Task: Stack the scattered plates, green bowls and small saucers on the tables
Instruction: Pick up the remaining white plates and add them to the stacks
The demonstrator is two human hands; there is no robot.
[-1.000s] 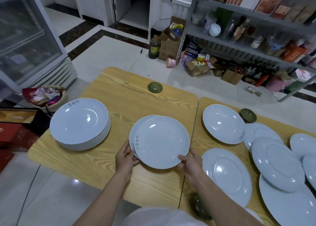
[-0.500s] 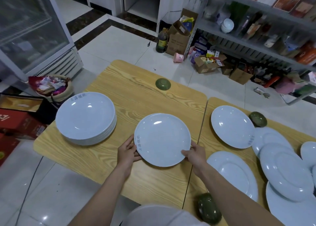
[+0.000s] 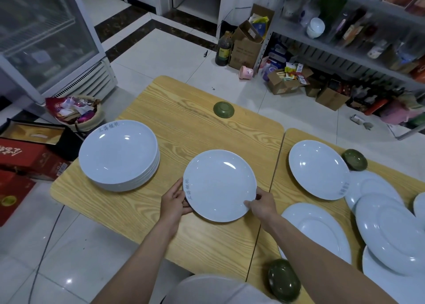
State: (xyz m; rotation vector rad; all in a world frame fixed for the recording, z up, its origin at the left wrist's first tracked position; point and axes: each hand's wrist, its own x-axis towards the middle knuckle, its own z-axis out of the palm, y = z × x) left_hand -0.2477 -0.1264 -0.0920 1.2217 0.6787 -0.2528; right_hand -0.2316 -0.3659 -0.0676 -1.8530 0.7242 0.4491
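Observation:
A pale blue plate (image 3: 219, 185) sits over the middle of the left wooden table (image 3: 202, 129). My left hand (image 3: 173, 201) grips its left rim and my right hand (image 3: 262, 203) grips its lower right rim. A stack of several matching plates (image 3: 118, 154) stands to the left. On the right table (image 3: 279, 181) lie a single deep plate (image 3: 318, 169) and several overlapping wide-rimmed plates (image 3: 391, 232). One green bowl (image 3: 223, 109) lies upside down at the far edge, another (image 3: 354, 159) sits beside the deep plate, a third (image 3: 284, 283) rests near my body.
A glass-door fridge (image 3: 46, 39) stands at the far left, with a basket of packets (image 3: 73, 112) and red boxes (image 3: 25, 158) on the floor beside the table. Metal shelving (image 3: 345, 34) with goods, cardboard boxes (image 3: 246, 43) and a dark bottle (image 3: 223, 49) fill the back right.
The two offset plates between my hands have come together into one aligned pile. My hands stay on its rim, and my head has shifted so the tables sit lower in view.

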